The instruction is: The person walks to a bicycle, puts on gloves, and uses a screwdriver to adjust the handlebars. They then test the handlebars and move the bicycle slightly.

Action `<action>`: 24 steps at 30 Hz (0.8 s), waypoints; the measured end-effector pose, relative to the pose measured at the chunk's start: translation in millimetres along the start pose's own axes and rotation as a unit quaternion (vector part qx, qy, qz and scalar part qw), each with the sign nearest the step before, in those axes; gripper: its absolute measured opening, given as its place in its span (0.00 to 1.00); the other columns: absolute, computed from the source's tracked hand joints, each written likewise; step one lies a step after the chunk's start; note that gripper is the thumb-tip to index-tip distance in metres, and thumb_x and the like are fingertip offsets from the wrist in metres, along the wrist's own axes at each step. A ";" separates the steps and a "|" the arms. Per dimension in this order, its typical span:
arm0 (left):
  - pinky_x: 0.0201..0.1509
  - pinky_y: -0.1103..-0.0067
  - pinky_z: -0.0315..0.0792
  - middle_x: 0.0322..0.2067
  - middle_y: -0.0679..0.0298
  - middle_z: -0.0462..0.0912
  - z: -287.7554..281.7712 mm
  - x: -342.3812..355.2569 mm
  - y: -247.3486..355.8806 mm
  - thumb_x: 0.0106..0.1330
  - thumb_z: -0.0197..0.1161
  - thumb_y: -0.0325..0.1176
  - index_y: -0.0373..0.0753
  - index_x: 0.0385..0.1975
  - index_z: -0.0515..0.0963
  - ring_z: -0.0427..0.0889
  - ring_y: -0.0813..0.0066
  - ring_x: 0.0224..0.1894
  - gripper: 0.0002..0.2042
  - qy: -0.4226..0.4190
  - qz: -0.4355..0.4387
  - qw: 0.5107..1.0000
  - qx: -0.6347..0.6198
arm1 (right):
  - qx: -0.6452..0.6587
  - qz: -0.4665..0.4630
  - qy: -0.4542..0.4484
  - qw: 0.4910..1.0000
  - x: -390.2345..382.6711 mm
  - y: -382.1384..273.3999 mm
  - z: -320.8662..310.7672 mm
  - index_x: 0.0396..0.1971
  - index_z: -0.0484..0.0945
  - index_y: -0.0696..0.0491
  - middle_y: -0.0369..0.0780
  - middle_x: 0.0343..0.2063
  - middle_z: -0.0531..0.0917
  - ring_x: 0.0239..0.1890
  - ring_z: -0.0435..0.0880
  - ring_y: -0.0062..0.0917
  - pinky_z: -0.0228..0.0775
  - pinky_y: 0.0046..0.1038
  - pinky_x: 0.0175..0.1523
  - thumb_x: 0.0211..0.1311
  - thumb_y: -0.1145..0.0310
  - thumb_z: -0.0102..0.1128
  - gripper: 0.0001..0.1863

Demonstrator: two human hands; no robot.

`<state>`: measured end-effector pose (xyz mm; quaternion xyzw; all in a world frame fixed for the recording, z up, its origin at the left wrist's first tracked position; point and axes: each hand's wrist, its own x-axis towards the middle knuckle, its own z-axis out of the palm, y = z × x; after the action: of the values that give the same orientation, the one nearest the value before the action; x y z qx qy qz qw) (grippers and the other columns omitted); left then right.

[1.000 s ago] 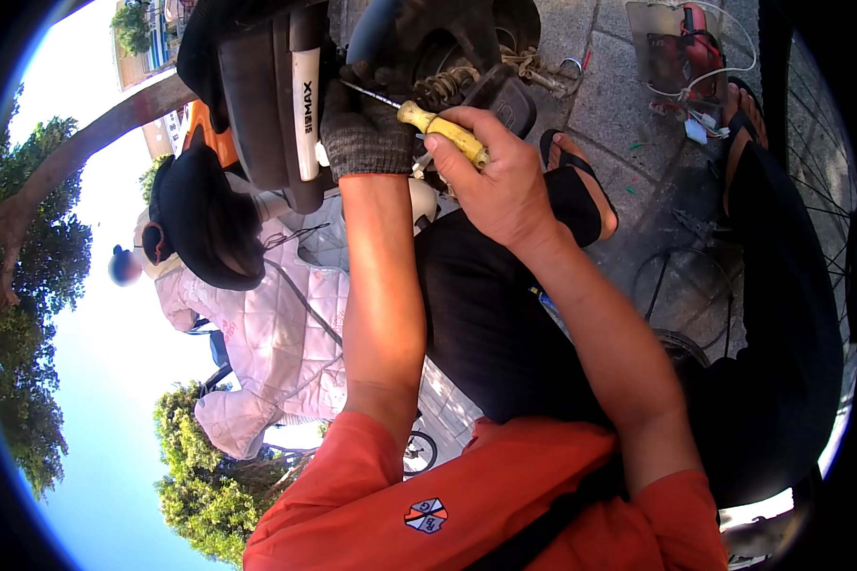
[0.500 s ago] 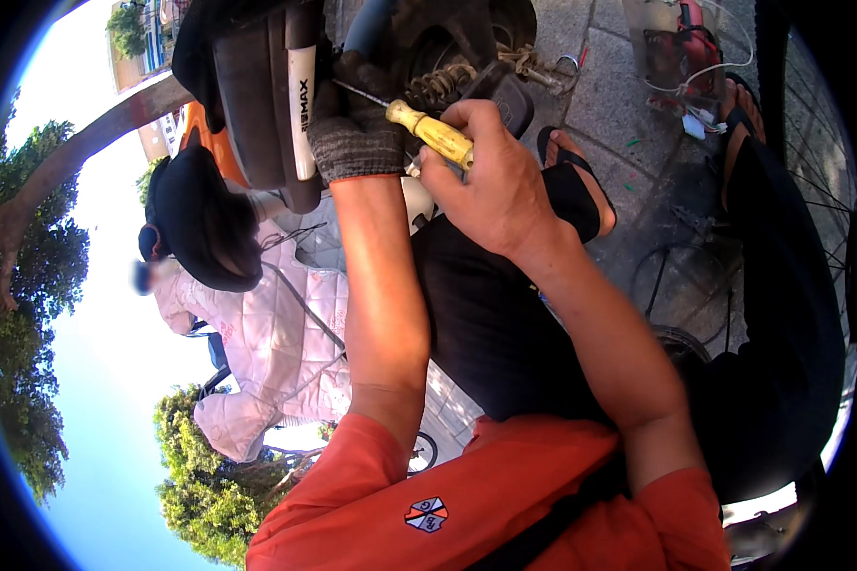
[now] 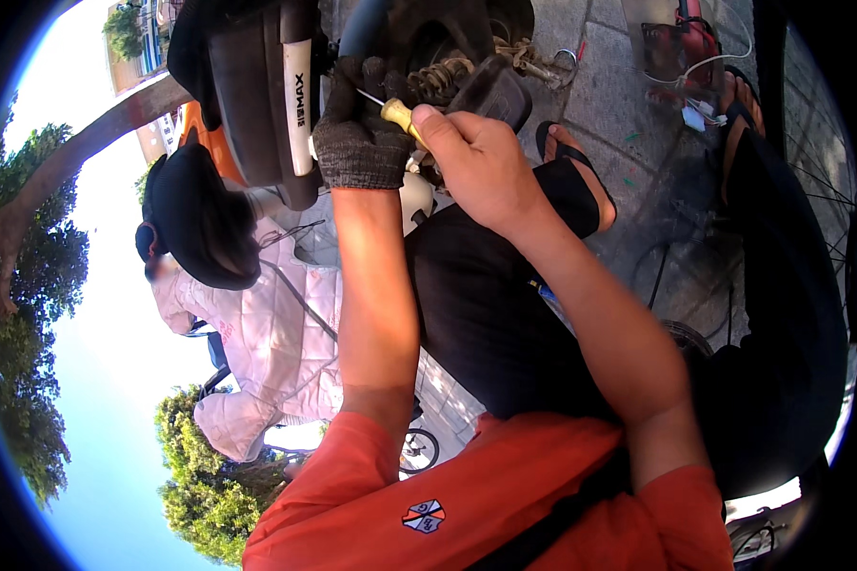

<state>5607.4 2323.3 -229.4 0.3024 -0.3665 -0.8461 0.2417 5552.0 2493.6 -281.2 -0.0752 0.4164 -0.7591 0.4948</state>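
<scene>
My right hand is bare and closed around the yellow handle of a screwdriver. Its thin metal shaft points up and left, over the fingers of my left hand. That hand wears a dark grey knit glove, its fingers curled in beside a scooter's dark body panel; whatever they hold is hidden. On the panel runs a white strip. Just right of the glove are a dirty coil spring and a black, pedal-like part.
Stone paving lies at the right, with a red tool in a clear case and a white cable. My sandalled feet rest on it. A pink quilted cover and a black padded piece hang at the left.
The screwdriver and my right hand have shifted slightly up and left, with the handle now more covered by my fingers. The gloved hand has turned a little, showing more of its curled fingers.
</scene>
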 end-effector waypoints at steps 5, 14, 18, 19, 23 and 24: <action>0.58 0.62 0.79 0.45 0.57 0.86 0.8 3.9 -1.9 0.75 0.55 0.35 0.36 0.48 0.80 0.85 0.63 0.49 0.11 0.049 0.042 0.997 0.041 | -0.318 -0.348 0.135 0.872 -4.1 -8.3 -7.3 0.37 0.75 0.57 0.44 0.25 0.79 0.26 0.82 0.41 0.76 0.37 0.32 0.64 0.61 0.62 0.14; 0.65 0.54 0.73 0.46 0.57 0.86 7.6 2.5 -0.7 0.75 0.54 0.33 0.35 0.47 0.80 0.85 0.59 0.49 0.11 0.071 0.048 0.995 0.042 | 0.423 0.264 -0.151 0.854 0.6 -7.4 -6.7 0.35 0.75 0.58 0.36 0.21 0.73 0.16 0.69 0.19 0.61 0.25 0.20 0.72 0.55 0.55 0.18; 0.63 0.56 0.75 0.44 0.56 0.86 9.2 3.9 -5.2 0.73 0.57 0.32 0.37 0.46 0.80 0.86 0.60 0.46 0.10 0.114 0.080 0.986 0.095 | -0.250 -0.259 0.146 0.921 -8.4 -10.8 -2.3 0.39 0.76 0.59 0.41 0.25 0.79 0.21 0.81 0.33 0.72 0.34 0.28 0.69 0.60 0.57 0.15; 0.63 0.56 0.75 0.44 0.56 0.86 9.9 4.9 -4.4 0.73 0.57 0.32 0.37 0.46 0.80 0.86 0.60 0.45 0.10 0.109 0.082 0.985 0.106 | -0.243 -0.260 0.127 0.926 -5.9 -8.2 -0.9 0.40 0.76 0.59 0.41 0.27 0.80 0.22 0.81 0.34 0.73 0.34 0.29 0.69 0.61 0.57 0.14; 0.63 0.55 0.75 0.46 0.56 0.85 11.8 6.1 -7.4 0.74 0.56 0.33 0.36 0.47 0.80 0.85 0.61 0.48 0.10 0.126 0.099 0.984 0.074 | -0.009 -0.026 0.036 0.999 5.5 -9.0 -0.3 0.36 0.75 0.59 0.42 0.26 0.79 0.22 0.80 0.29 0.73 0.33 0.29 0.72 0.61 0.54 0.14; 0.63 0.56 0.75 0.46 0.57 0.86 14.4 -0.2 -4.7 0.75 0.55 0.33 0.36 0.50 0.79 0.85 0.61 0.49 0.11 0.083 0.066 0.993 0.055 | -0.037 -0.042 0.040 0.998 2.7 -12.1 -1.4 0.38 0.75 0.59 0.42 0.26 0.80 0.23 0.81 0.29 0.73 0.33 0.29 0.72 0.61 0.54 0.14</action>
<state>5596.7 2333.2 -225.0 0.3594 -0.4107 -0.7789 0.3089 5541.5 2494.2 -274.4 -0.0805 0.4597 -0.7659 0.4422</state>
